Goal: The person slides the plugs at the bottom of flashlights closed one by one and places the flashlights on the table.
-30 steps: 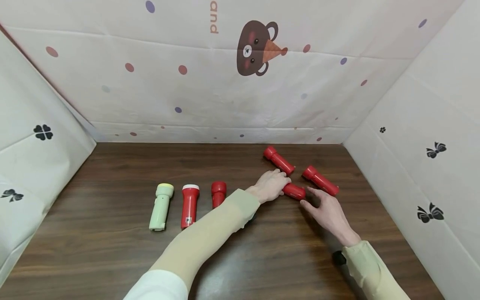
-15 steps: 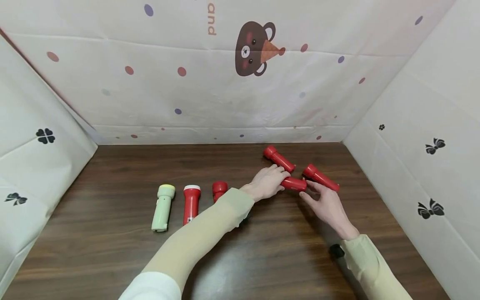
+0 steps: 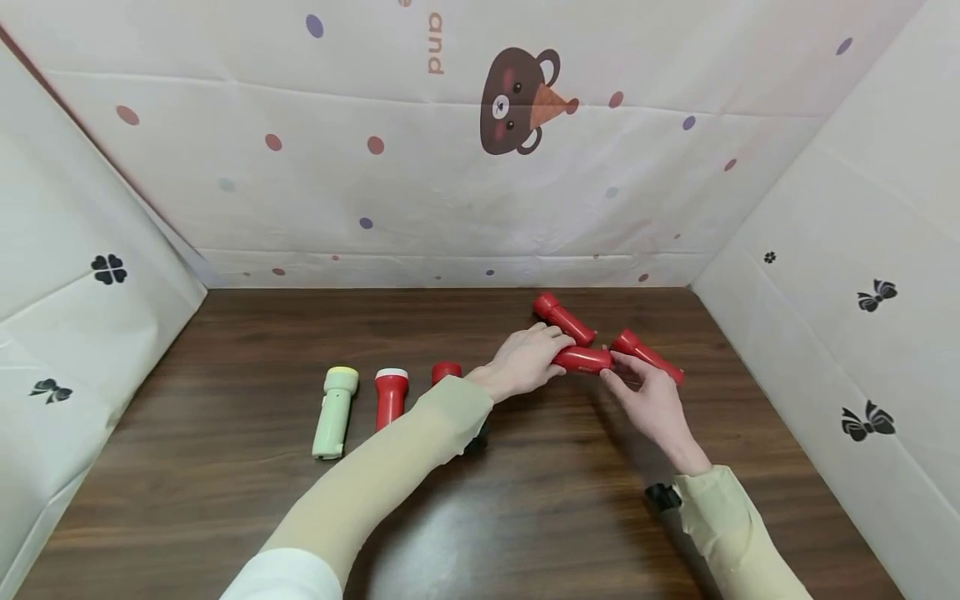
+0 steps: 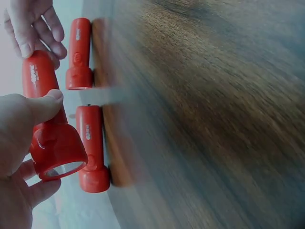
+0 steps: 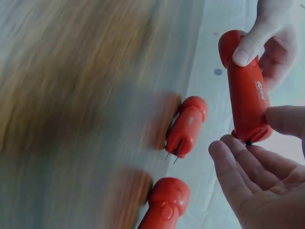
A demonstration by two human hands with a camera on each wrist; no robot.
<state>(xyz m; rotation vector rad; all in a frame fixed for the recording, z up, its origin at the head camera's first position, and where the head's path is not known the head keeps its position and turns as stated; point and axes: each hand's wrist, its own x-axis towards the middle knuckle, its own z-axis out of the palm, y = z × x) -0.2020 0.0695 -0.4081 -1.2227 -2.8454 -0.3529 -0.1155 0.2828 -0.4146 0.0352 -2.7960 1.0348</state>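
A red flashlight [image 3: 583, 359] is held up above the table between both hands. My left hand [image 3: 525, 358] grips it round the neck and head; in the left wrist view the thumb lies across the body and the lens rim faces the camera. My right hand [image 3: 652, 400] pinches its tail end, thumb on the body and fingers below, where a small black part shows in the right wrist view. Just behind lies a second red flashlight [image 3: 566, 319], and to the right a third one [image 3: 648, 357]. Two thin prongs stick out of one lying flashlight [image 5: 185, 129].
Left of my left forearm lie a pale green flashlight [image 3: 334, 417], a red flashlight with a white rim [image 3: 390, 396] and another red one [image 3: 446, 370], the last two partly hidden by the arm. Patterned white sheets [image 3: 420, 183] wall the brown table [image 3: 247, 367] at back and sides.
Both hands have raised the red flashlight and moved it slightly back and left. The right thumb and fingers have closed on its tail end. The lying flashlights keep their places.
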